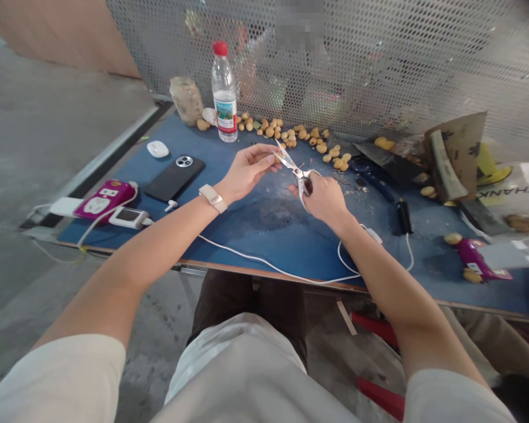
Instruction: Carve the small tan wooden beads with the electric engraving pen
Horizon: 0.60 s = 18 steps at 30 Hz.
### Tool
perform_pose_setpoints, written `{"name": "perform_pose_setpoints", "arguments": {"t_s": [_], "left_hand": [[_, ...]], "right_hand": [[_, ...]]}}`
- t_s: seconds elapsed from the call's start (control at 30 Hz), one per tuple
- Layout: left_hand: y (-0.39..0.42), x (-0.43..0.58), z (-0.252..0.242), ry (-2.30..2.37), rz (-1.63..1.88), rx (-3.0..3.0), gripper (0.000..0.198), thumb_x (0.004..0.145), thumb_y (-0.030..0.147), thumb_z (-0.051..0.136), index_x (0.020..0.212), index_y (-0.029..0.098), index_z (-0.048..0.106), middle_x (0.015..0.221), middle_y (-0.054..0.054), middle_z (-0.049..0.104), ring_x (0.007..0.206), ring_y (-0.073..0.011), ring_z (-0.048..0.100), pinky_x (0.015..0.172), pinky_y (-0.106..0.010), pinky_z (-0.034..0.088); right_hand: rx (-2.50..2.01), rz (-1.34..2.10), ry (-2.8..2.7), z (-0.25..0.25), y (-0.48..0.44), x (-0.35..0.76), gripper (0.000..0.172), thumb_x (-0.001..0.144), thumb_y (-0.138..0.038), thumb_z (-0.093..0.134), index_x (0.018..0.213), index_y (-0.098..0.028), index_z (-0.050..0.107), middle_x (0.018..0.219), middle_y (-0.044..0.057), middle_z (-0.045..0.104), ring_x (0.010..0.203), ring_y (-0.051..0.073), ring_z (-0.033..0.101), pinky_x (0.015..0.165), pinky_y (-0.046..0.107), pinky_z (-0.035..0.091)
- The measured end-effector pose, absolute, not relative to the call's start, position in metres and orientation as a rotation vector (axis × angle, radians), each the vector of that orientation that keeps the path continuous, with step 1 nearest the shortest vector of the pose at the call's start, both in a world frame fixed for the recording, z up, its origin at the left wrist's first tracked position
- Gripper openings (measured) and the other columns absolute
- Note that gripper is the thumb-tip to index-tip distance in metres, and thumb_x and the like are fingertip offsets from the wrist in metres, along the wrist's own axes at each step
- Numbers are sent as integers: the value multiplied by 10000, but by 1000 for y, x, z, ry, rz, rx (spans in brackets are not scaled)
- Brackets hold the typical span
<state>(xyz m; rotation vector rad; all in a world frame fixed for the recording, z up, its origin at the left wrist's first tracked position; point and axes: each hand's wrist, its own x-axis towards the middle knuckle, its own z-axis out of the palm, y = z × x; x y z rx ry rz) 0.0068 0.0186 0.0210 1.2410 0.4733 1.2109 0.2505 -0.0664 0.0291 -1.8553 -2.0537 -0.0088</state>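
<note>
My right hand [324,200] is shut on the white loop handles of a pair of kitchen scissors [297,171], with the steel blades open and pointing up and left. My left hand [247,173] pinches a small tan round fruit [277,158] at its fingertips, right by the blades. Part of the fruit is hidden by my fingers. A white band circles my left wrist. Several similar fruits [291,136] lie scattered on the blue tabletop [264,235] just beyond my hands.
A water bottle [224,94] and jar [186,101] stand at the back, before a perforated metal screen [357,64]. A black phone [173,177], white mouse [157,149] and pink device [103,198] lie left. Cardboard [456,153] and a purple packet [478,258] lie right. A white cable [282,270] crosses the table.
</note>
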Motion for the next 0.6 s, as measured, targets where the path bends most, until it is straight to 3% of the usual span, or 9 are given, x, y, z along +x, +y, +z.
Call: {"name": "perform_pose_setpoints", "arguments": {"t_s": [0.33, 0.6], "left_hand": [[21, 5, 19, 437, 1215, 1246, 389, 954, 411, 1176, 1006, 214, 844, 1086, -32, 933, 1015, -190, 912, 1024, -361, 768], [18, 5, 21, 428, 1214, 1222, 325, 975, 299, 1155, 945, 202, 846, 1037, -31, 927, 999, -189, 917, 1032, -372, 762]], "right_hand": [[-1807, 16, -2096, 29, -68, 253, 453, 1159, -688, 779, 1021, -260, 722, 957, 158, 839, 864, 343, 772, 793, 431, 476], [-1848, 0, -2079, 24, -65, 250, 468, 1232, -618, 700, 941, -254, 738, 917, 168, 839, 843, 336, 787, 808, 425, 489]]}}
